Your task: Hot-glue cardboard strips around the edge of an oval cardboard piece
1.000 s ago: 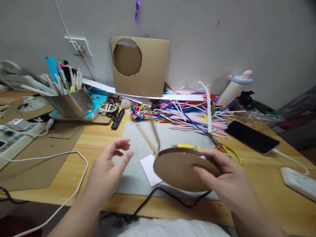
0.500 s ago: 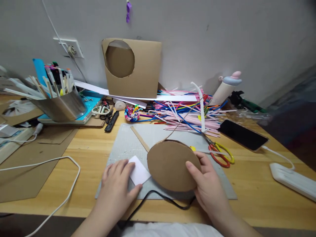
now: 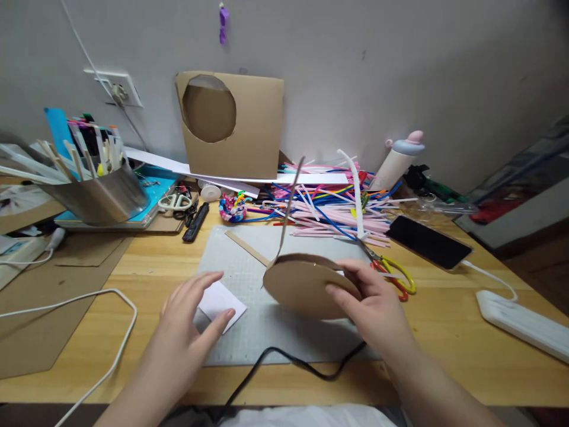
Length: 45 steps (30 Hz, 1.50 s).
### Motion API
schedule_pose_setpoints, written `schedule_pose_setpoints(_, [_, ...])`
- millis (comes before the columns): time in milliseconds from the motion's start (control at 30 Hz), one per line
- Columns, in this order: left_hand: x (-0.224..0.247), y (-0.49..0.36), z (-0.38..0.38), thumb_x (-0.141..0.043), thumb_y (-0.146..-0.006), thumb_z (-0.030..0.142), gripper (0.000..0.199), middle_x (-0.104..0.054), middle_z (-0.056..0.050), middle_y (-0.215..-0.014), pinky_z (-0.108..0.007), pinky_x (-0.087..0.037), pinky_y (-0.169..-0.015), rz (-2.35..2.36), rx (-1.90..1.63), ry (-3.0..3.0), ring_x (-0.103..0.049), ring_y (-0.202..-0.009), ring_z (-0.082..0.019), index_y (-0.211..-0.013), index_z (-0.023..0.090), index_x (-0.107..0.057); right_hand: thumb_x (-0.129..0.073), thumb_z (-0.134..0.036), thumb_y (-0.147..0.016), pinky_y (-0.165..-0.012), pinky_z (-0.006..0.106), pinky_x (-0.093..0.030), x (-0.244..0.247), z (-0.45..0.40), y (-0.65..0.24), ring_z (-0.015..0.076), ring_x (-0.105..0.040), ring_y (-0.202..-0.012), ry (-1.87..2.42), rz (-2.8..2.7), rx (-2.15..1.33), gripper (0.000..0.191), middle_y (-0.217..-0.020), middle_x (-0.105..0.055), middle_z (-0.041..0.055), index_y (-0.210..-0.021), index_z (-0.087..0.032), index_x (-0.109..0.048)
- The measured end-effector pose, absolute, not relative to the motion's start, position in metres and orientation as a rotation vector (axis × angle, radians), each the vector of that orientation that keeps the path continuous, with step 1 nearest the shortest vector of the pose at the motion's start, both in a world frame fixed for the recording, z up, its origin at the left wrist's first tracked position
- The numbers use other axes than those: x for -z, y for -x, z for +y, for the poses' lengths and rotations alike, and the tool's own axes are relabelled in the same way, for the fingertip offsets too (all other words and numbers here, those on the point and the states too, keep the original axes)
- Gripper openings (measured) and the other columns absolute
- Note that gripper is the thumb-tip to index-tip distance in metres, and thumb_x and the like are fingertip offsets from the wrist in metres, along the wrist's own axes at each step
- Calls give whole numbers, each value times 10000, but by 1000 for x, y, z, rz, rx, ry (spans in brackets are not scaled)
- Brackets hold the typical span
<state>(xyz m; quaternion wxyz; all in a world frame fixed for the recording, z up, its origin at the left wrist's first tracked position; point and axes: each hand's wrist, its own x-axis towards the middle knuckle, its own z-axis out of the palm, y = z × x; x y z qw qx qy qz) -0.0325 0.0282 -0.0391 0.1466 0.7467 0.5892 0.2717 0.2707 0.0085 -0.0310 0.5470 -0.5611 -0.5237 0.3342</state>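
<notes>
My right hand (image 3: 371,302) grips the right edge of a round cardboard disc (image 3: 306,289), thumb on its near face and fingers behind. The disc is tilted above the grey cutting mat (image 3: 249,344). A thin cardboard strip (image 3: 291,204) rises from the disc's upper left edge. Over a white square of paper (image 3: 229,305) on the mat hovers my left hand (image 3: 191,320), its thumb and fingers apart and nothing held. Behind the disc's left edge, a flat cardboard strip (image 3: 246,248) lies on the mat.
Scissors (image 3: 395,276) and a phone (image 3: 429,242) lie at the right, near a power strip (image 3: 524,326). Pipe cleaners (image 3: 333,207) are heaped behind the mat. A cardboard panel with a round hole (image 3: 260,124) leans on the wall. A black cable (image 3: 293,357) crosses the front.
My right hand has tipped the disc flatter, and its strip now stands up. The white paper has shifted left, and my left hand has moved left with its fingers lifted and spread wider.
</notes>
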Motion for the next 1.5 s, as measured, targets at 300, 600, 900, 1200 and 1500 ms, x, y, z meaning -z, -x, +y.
schedule_pose_setpoints(300, [-19, 18, 24, -673, -916, 486, 315, -731, 33, -830, -211, -545, -677, 1282, -976, -1883, -690, -749, -134, -1212, 382, -706, -644, -52, -856, -822, 237, -570, -11, -11, -257, 154, -744, -946, 1220, -1840, -823, 427, -1067, -804, -44, -1164, -338, -721])
schedule_pose_setpoints(600, [-32, 10, 33, -692, -910, 370, 164, -780, 51, -947, -178, -548, -695, 1171, -980, -1914, -712, -787, -112, -1062, 370, -753, -615, -90, -892, -822, 291, -568, -7, -10, -258, 183, -732, -941, 1246, -1921, -807, 329, -1051, -788, -2, -1149, -280, -688])
schedule_pose_setpoints(900, [-55, -6, 39, -689, -839, 289, 111, -803, 69, -858, -149, -519, -652, 1171, -919, -2099, -730, -764, -95, -768, 284, -775, -604, -77, -881, -817, 282, -572, -10, -8, -253, 190, -735, -949, 1242, -1977, -771, 363, -1074, -790, 0, -1157, -295, -690])
schedule_pose_setpoints(1200, [-58, -16, 44, -636, -844, 185, 138, -696, 104, -688, -135, -421, -577, 1054, -790, -2172, -615, -644, -47, -778, 259, -732, -607, -79, -889, -826, 280, -535, -10, -5, -250, 176, -712, -963, 1251, -1990, -851, 311, -1101, -777, 0, -1126, -266, -685])
schedule_pose_setpoints(1500, [-61, -21, 45, -644, -835, 132, 184, -689, 86, -668, -182, -388, -536, 1004, -769, -2213, -589, -598, -77, -786, 274, -751, -590, -77, -882, -876, 315, -529, -9, -1, -247, 211, -704, -1038, 1223, -1975, -893, 350, -1089, -769, 14, -1145, -278, -705])
